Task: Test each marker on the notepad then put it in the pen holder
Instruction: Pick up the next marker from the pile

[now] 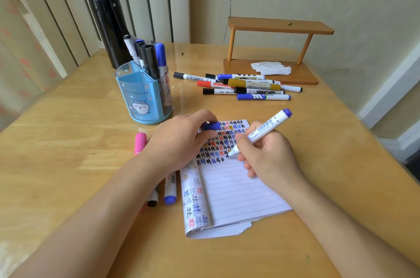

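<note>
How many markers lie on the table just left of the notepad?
3: a pink marker beyond the left forearm, and a black-capped marker and a blue-capped marker side by side on its near side. The forearm may hide others.

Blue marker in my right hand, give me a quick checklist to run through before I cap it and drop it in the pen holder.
1. Blue marker held by the right hand: ok.
2. Tip on the notepad: ok, it touches the paper at the end of the last row of marks.
3. Fresh mark written: cannot tell, the tip covers that spot.
4. Blue cap ready: ok, the left hand pinches it.
5. Room in the pen holder: ok, its front compartment looks empty; markers stand in the back one.
</note>
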